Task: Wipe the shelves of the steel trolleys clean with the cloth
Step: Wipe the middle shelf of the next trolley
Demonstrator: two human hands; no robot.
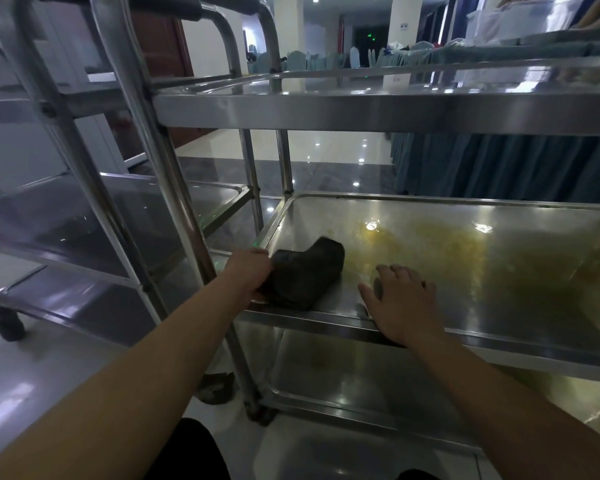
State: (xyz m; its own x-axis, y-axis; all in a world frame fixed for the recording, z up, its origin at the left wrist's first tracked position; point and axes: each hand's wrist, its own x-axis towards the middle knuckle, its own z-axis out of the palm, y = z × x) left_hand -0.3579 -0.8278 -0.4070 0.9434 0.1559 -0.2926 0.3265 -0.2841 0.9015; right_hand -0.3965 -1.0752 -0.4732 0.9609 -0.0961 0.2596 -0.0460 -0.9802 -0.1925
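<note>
Dim banquet hall, steel trolley. On its middle shelf [499, 344], the left hand [248, 271] grips a dark cloth [305, 275]; yellow stains [447, 244] lie rightward, past the flat, empty right hand [404, 304].

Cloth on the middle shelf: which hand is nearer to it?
Left. The left hand grips the cloth at its left end. The right hand rests flat on the shelf to the cloth's right, apart from it.
</note>
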